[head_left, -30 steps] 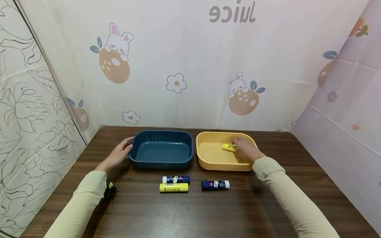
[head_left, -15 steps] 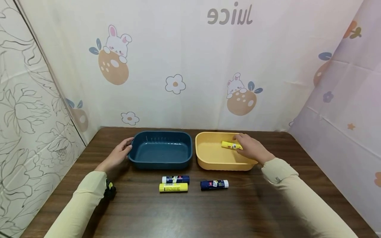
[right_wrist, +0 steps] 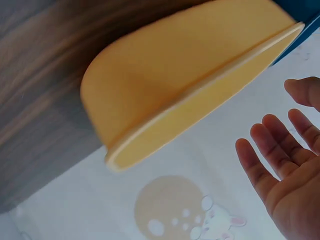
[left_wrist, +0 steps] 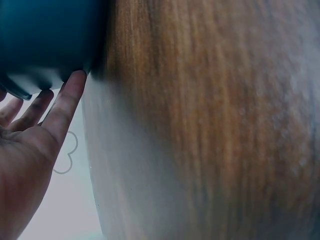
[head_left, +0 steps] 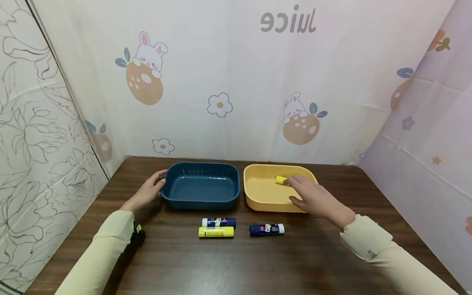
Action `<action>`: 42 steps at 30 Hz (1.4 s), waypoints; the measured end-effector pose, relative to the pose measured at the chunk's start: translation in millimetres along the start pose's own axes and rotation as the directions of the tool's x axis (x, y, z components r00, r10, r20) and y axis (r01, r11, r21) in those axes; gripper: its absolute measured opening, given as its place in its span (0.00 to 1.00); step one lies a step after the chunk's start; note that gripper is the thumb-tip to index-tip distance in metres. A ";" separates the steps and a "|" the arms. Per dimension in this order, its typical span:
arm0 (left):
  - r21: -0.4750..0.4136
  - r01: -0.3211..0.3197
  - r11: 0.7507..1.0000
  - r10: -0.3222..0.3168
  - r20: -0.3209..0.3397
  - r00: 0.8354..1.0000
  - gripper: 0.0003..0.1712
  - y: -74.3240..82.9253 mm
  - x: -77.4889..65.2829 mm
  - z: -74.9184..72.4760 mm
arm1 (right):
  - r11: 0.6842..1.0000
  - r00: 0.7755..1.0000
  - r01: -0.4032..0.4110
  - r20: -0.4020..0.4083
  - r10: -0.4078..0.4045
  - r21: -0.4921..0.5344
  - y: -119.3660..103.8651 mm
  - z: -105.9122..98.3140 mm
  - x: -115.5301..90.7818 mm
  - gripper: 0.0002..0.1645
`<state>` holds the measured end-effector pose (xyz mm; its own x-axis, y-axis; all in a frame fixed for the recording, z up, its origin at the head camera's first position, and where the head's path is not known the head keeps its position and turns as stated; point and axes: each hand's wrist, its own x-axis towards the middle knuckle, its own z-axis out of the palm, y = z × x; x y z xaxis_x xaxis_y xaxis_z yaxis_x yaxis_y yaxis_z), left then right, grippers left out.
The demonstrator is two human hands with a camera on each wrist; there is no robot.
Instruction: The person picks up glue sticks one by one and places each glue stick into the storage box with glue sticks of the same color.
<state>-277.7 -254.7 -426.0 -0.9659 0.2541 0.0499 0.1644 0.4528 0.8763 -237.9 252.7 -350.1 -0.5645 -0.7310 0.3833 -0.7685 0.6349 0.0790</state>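
Observation:
My left hand (head_left: 146,191) rests against the left end of the blue tray (head_left: 200,205), and the left wrist view has its straight fingers at the tray's outer wall. Over the right part of the yellow tray (head_left: 276,207) is my right hand (head_left: 315,196). Its fingers are spread and hold nothing, as the right wrist view also shows. Inside that tray lies a yellow glue stick (head_left: 280,180), partly hidden behind the right fingers. In front of the blue tray, a navy glue stick (head_left: 221,222) and a yellow glue stick (head_left: 216,232) lie side by side. Another navy glue stick (head_left: 267,229) lies before the yellow tray.
Both trays stand side by side near the back of the brown wooden table (head_left: 228,262). A patterned curtain (head_left: 228,61) hangs behind the table's back edge. A small black item (head_left: 138,234) shows by the left cuff.
The right hand let go of the yellow glue stick in the yellow tray, then drew back toward the right and the near side with its fingers spreading. The left hand stayed at the blue tray.

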 end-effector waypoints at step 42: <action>0.010 0.009 1.000 -0.009 0.011 1.000 0.30 -1.1 1.9 -1.0 | 0.976 0.968 -0.076 0.250 0.022 0.206 -60.4 59.0 -20.8 0.17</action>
<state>-279.9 -255.6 -426.3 -0.9651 0.2592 0.0365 0.1575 0.4636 0.8719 -197.5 214.8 -417.1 -0.6390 -0.7559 0.1429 -0.7690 0.6233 -0.1418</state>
